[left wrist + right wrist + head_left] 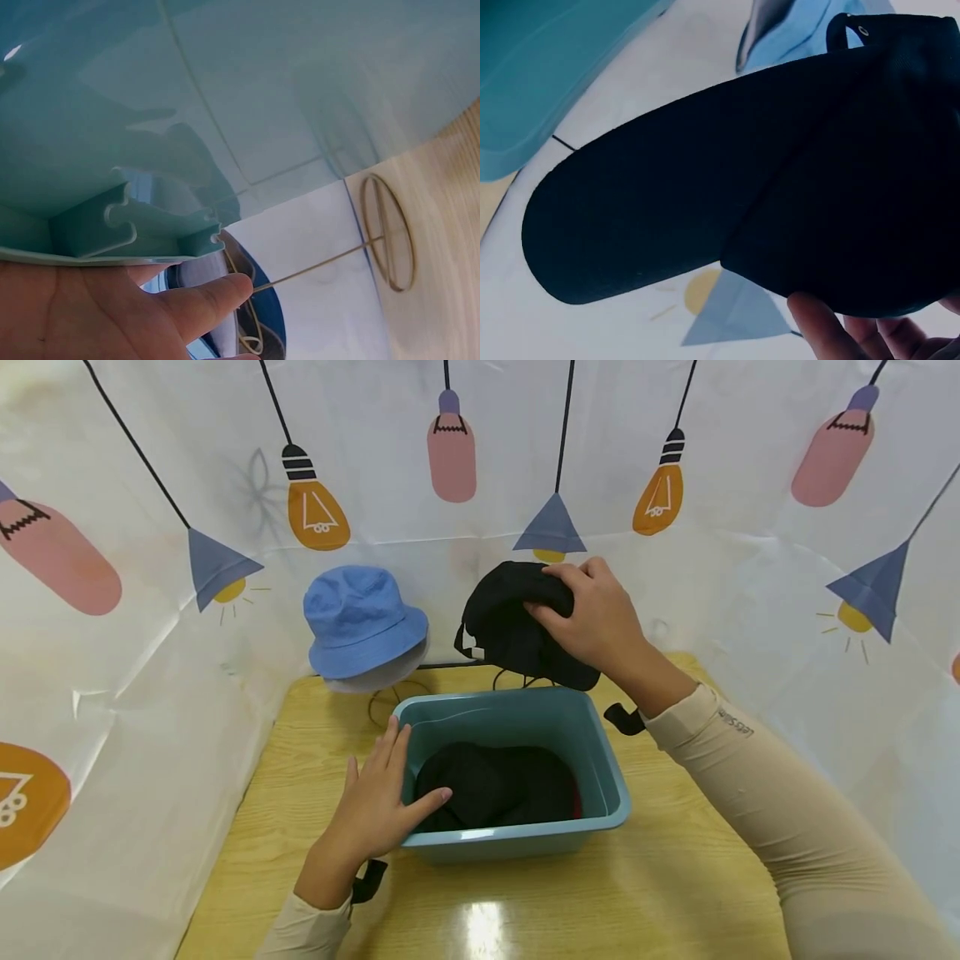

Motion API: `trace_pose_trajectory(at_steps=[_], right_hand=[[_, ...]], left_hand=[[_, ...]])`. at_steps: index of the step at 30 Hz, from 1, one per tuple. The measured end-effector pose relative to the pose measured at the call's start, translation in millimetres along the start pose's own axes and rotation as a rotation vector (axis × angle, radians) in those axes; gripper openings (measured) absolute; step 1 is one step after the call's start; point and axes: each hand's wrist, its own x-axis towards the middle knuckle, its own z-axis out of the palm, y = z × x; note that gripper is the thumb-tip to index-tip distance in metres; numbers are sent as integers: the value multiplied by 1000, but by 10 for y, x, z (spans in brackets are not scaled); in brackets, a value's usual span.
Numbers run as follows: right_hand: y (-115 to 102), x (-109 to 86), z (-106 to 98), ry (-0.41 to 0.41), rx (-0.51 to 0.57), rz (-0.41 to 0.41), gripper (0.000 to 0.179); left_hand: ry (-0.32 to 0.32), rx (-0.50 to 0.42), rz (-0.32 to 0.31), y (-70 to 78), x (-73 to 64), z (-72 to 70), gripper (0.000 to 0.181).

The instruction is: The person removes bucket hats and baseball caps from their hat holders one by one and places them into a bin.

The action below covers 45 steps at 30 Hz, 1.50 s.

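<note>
My right hand [596,614] grips a black baseball cap [502,610] by its crown, with thumb and fingers on the fabric. The cap is above the far rim of a teal plastic bin [517,841], its brim tipped down toward the right. In the right wrist view the cap's long brim [630,217] fills much of the picture, with fingertips [814,322] at the crown's edge. My left hand [378,810] rests on the bin's left rim, fingers straight and thumb reaching over the front edge. Inside the bin lies dark headwear [495,785] with a bit of red at its right side.
A blue bucket hat [363,622] with a pale underside sits on a wire stand [386,706] behind the bin at the left. More thin wire [517,678] shows below the black cap. A white sheet [480,543] printed with lamps hangs around the wooden table [300,777].
</note>
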Motion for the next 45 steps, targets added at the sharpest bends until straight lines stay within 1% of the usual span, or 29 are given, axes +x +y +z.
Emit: trace_pose_trajectory(at_steps=[9,16,19,27,31,36,40,43,45], right_hand=[[-100,-68,-67,-11,-10,-23,58],[-209,-158,-101,-3,-23,-69,59],[-251,-205,-112,-5,-23,-76,58],[-356,-351,-97,-64,-45,-69,59],[-404,-442,-53,-86,-59,-83,55],[-444,-549,-1,-116,-65,-109,46],[-472,-618,29,-141,-104,-137,42],[-493,-657,49,-120,-133,-181,39],[-504,-670,64,-106,-117,-217,39]], left_hand=[[4,-12,1,-13,14,2,109],[8,-15,-2,-35,18,-15,110],[8,-18,-1,-30,15,-19,111],[9,-13,-2,-27,12,-17,111],[14,-19,-2,-32,4,-5,111],[17,-22,3,-38,-3,13,108],[9,-26,1,-35,0,22,106],[-1,-33,-4,-34,6,25,107],[-1,-37,-2,-35,10,24,108]])
